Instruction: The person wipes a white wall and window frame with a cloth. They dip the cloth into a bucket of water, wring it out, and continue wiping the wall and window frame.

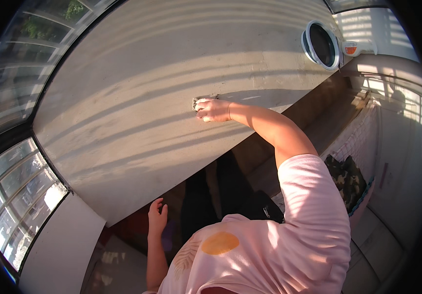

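Observation:
My right hand (214,110) presses down on a wide pale grey ledge (137,59), around its middle. Its fingers are closed over a small crumpled greyish cloth (196,104), mostly hidden under the hand. Small dark specks lie on the surface beside the cloth. My left hand (157,218) hangs low by the ledge's near edge, apart from it. Its fingers are loosely bent and spread, with nothing in them.
A round white-rimmed basin (308,48) with a dark inside stands at the ledge's far right. Next to it lies a white bottle (363,48) with an orange label. Barred windows (20,181) border the left. Camouflage cloth (347,179) sits in a basket at right.

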Available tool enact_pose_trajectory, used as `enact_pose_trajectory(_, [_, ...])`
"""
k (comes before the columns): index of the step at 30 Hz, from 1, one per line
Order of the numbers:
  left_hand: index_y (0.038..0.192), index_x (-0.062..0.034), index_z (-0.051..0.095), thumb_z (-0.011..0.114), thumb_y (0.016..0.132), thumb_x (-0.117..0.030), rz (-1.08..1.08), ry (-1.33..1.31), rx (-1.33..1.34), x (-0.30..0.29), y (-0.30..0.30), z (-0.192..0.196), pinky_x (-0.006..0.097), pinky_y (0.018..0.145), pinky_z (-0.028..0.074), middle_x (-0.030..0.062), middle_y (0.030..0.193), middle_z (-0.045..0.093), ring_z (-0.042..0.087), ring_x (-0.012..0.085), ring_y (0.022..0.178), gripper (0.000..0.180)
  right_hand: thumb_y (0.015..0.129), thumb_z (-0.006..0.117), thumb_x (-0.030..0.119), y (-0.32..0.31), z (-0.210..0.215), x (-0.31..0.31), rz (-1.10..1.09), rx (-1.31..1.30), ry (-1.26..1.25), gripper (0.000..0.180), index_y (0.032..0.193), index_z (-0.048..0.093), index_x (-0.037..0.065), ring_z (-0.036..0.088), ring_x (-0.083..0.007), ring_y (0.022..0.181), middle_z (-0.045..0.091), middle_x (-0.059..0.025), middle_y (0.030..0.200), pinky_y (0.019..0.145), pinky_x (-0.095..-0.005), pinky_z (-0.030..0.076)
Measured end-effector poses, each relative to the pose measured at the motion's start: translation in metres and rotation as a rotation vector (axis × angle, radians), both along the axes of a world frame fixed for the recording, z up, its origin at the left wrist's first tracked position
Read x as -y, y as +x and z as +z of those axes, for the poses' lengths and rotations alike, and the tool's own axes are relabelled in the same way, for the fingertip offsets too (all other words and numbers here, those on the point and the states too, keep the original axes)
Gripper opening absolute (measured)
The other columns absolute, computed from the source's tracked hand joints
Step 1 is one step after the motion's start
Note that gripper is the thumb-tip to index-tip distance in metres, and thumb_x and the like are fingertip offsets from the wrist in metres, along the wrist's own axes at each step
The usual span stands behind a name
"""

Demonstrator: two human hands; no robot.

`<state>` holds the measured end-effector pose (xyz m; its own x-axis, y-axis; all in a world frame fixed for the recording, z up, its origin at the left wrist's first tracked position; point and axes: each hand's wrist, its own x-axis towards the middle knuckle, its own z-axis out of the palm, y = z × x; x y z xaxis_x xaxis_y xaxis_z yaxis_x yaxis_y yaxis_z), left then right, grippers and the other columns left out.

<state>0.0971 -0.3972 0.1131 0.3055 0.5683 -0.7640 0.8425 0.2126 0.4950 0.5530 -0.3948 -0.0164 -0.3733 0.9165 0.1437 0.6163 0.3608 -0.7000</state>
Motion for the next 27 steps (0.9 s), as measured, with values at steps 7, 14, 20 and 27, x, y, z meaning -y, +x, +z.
enact_pose_trajectory(7, [0.113, -0.0039, 0.056, 0.06, 0.084, -0.012, 0.004, 0.001, 0.039, 0.025, 0.069, 0.002, 0.035, 0.078, 0.047, 0.0124, 0.107, 0.06, 0.058, 0.0235, 0.095, 0.031, 0.067, 0.058, 0.008, 0.105, 0.018, 0.015, -0.006, 0.21, 0.012, 0.004, 0.068, 0.06, 0.011, 0.051, -0.0222, 0.094, 0.059, 0.0006, 0.088, 0.079, -0.031, 0.047])
enact_pose_trajectory(14, [0.112, -0.004, 0.056, 0.061, 0.083, -0.012, 0.077, -0.006, 0.037, 0.079, 0.167, 0.008, 0.035, 0.079, 0.047, 0.0137, 0.106, 0.059, 0.059, 0.0262, 0.095, 0.03, 0.075, 0.048, -0.003, 0.142, 0.033, 0.0, -0.693, 0.185, -0.143, 0.029, 0.087, 0.068, 0.013, 0.053, -0.0279, 0.093, 0.06, -0.0049, 0.091, 0.08, -0.0357, 0.048])
enact_pose_trajectory(20, [0.109, -0.0033, 0.056, 0.061, 0.082, -0.01, 0.052, -0.001, 0.221, 0.1, 0.259, 0.011, 0.035, 0.081, 0.047, 0.0145, 0.104, 0.059, 0.059, 0.0278, 0.094, 0.029, 0.077, 0.05, 0.0, 0.131, 0.019, 0.008, -0.522, 0.163, -0.179, 0.025, 0.091, 0.067, 0.012, 0.054, -0.0268, 0.096, 0.057, -0.0082, 0.093, 0.078, -0.0376, 0.048])
enact_pose_trajectory(27, [0.117, -0.0041, 0.049, 0.057, 0.074, 0.005, -0.048, 0.572, 0.493, 0.003, 0.376, -0.053, 0.038, 0.089, 0.044, 0.0178, 0.117, 0.051, 0.052, 0.0346, 0.104, 0.045, 0.076, 0.057, 0.005, 0.134, 0.049, 0.013, -0.392, 0.174, -0.242, 0.03, 0.105, 0.06, 0.014, 0.052, -0.0263, 0.103, 0.053, -0.0087, 0.107, 0.086, -0.036, 0.046])
